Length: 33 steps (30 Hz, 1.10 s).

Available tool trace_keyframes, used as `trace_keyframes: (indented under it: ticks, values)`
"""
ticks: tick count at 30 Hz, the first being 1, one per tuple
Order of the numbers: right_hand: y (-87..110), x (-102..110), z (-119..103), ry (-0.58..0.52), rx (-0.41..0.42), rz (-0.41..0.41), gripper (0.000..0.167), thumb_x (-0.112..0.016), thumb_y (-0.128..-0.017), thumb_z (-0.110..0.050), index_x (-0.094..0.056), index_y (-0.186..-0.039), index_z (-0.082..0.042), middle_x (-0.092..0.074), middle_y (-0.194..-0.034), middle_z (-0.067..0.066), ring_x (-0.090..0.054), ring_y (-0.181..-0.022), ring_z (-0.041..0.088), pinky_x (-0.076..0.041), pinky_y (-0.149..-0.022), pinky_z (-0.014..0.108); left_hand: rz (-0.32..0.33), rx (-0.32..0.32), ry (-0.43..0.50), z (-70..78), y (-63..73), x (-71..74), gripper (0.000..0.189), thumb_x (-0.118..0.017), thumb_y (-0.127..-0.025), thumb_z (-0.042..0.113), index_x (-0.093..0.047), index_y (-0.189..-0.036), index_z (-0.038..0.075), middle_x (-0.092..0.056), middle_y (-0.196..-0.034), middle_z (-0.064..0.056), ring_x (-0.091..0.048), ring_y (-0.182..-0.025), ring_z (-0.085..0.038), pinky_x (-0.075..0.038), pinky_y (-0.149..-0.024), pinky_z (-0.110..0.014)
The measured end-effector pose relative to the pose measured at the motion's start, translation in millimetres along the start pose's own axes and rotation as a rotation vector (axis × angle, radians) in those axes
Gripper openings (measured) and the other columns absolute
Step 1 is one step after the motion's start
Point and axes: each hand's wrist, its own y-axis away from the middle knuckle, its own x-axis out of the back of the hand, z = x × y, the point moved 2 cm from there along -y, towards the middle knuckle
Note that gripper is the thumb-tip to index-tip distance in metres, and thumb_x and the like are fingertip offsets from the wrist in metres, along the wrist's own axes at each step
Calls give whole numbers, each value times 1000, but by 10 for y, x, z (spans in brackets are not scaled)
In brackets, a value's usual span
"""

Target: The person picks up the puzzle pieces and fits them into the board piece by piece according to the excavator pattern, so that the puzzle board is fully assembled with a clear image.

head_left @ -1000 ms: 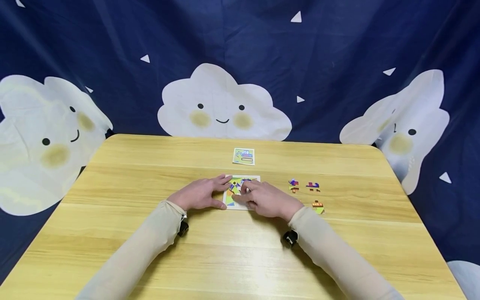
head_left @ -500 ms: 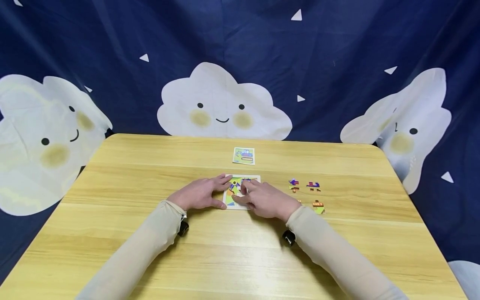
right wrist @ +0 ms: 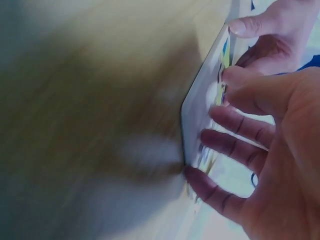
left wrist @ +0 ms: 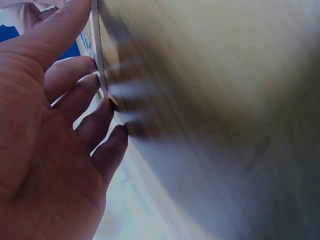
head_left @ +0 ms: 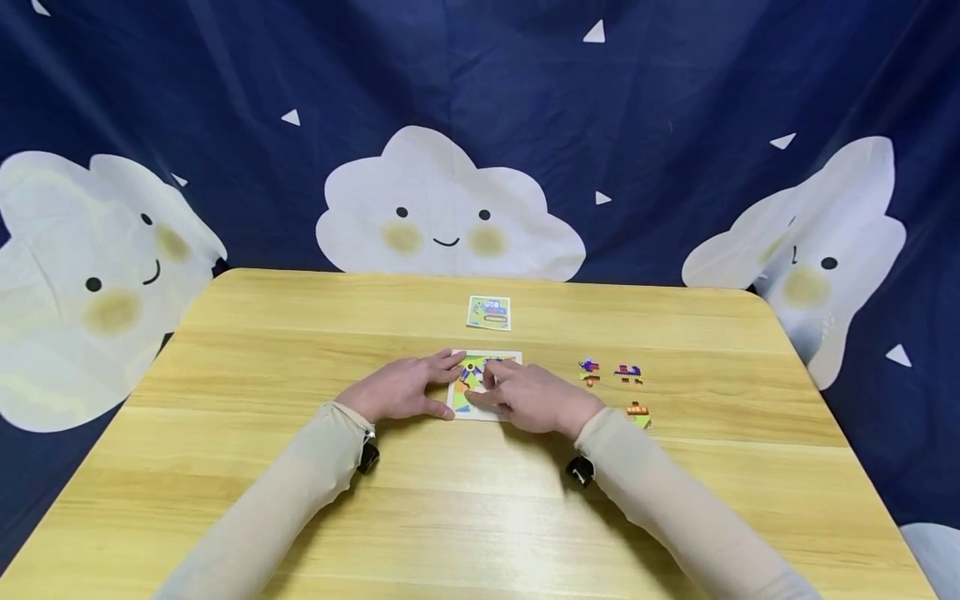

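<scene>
A small jigsaw board [head_left: 480, 416] with a white rim and a bright green, yellow and blue picture lies flat on the table. My left hand [head_left: 397, 387] rests along its left edge, thumb at the lower corner and the other fingers higher up. In the left wrist view those relaxed fingers touch the edge of the board [left wrist: 97, 47]. My right hand [head_left: 543, 400] lies over the board's right part, its thumb and fingertips pressing on the picture. Seen from the right wrist, its fingers extend onto the board [right wrist: 196, 107]. Whatever lies under the right fingertips is hidden.
Loose jigsaw pieces lie right of the board: a purple and red piece [head_left: 588, 370], another purple piece [head_left: 628, 372] and an orange and green piece [head_left: 638, 414]. A picture card [head_left: 489, 312] of a digger lies behind the board. A dark blue curtain [head_left: 637, 100] hangs beyond the table.
Both hands and the board hold nearly the same places. A sliver of a loose piece beside the right wrist is now hidden behind it. The view has shifted very slightly.
</scene>
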Motion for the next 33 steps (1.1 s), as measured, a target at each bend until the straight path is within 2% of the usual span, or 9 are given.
trace_keyframes:
  ticks: [4,6,12,17,25,29,33]
  values:
    - [24,-11,45,-95,-4,25,38,-61,-94,-4,-67,-130,-17,-54,-108,2,-51,-95,17,-48,-78,29,1,0,7,8,-5,-2,75,-73,-87,42,-45,-147,8,-26,-159,-2,-21,-145,-23,-26,-113,-47]
    - [24,-12,57,-106,-5,39,41,-61,-93,-1,-66,-131,-15,-55,-108,1,-52,-94,16,-48,-80,29,2,2,8,10,-5,1,75,-73,-87,42,-45,-147,8,-26,-159,-2,-21,-146,-23,-26,-113,-47]
    - [-33,-44,43,-12,14,32,41,-61,-95,-7,-62,-135,-13,-53,-105,2,-51,-91,18,-48,-77,30,-5,9,9,10,5,-3,75,-73,-87,42,-44,-147,8,-25,-159,-1,-20,-146,-22,-26,-114,-46]
    - [-57,-54,17,62,0,13,41,-60,-96,-11,-60,-137,-15,-49,-102,1,-49,-91,18,-47,-74,30,-2,6,14,8,5,-3,75,-73,-87,43,-44,-147,8,-25,-159,-2,-21,-146,-23,-26,-113,-46]
    - [-70,0,-54,166,14,25,35,-57,-100,-14,-64,-134,-16,-46,-96,0,-49,-86,16,-49,-61,30,6,-1,5,-9,5,6,74,-74,-87,41,-46,-146,7,-25,-159,-3,-25,-144,-27,-28,-113,-47]
    - [-70,-2,-58,178,2,3,35,-56,-100,-15,-63,-135,-17,-49,-98,1,-51,-88,18,-51,-63,31,8,-3,6,2,-1,12,74,-73,-87,41,-46,-146,7,-25,-159,-4,-25,-144,-27,-27,-113,-47]
    - [-65,-8,-45,126,0,-9,36,-58,-99,-16,-62,-135,-16,-51,-99,1,-51,-88,18,-51,-68,31,1,3,15,15,0,1,74,-74,-87,40,-45,-147,7,-25,-159,-3,-23,-145,-26,-27,-113,-47]
